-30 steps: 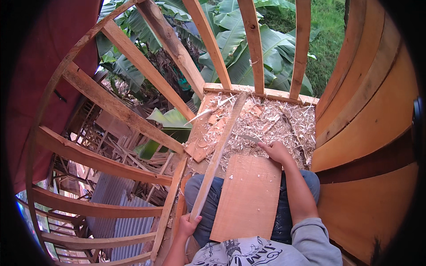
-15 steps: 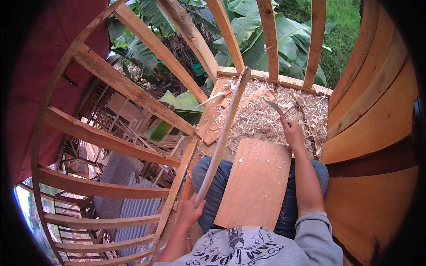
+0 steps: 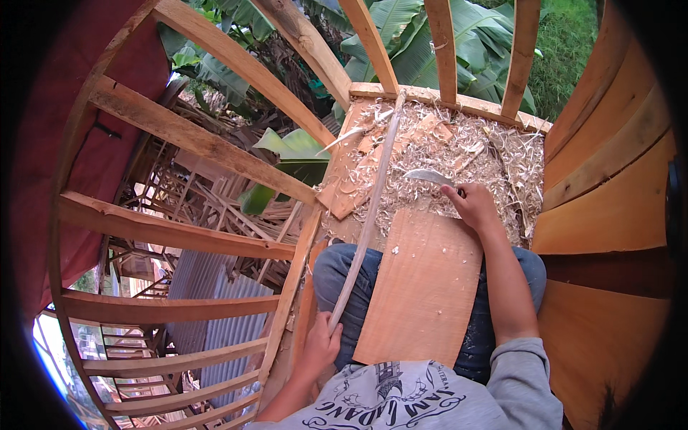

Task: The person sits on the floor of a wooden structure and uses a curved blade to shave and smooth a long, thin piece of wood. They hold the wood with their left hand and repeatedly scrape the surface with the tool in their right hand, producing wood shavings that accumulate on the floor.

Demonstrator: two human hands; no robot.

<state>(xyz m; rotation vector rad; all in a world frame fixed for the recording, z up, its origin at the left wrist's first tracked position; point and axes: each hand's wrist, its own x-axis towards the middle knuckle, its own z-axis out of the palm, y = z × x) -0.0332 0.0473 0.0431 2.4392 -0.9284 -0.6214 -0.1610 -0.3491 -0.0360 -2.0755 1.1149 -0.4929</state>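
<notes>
My left hand (image 3: 322, 349) is closed around the lower end of a long, thin wooden stick (image 3: 370, 208), which slants up and away over my knee toward the far rail. In my right hand (image 3: 473, 208) is a knife with a curved blade (image 3: 428, 175); the blade points left, apart from the stick, and my fingers hide most of the handle. Across my lap, between the hands, lies a flat wooden board (image 3: 426, 287) with a few small chips on it.
Pale wood shavings (image 3: 473, 158) cover the floor ahead of my knees. Wooden slats (image 3: 215, 150) form an open railing at the left and front. Curved wooden panels (image 3: 602, 215) stand close on the right. Beyond the railing are banana leaves (image 3: 408, 43) and corrugated sheets (image 3: 229, 308).
The knife has turned to point left and come nearer to me. The stick's far end has sunk lower, and my left hand has shifted slightly. The view has tilted a little.
</notes>
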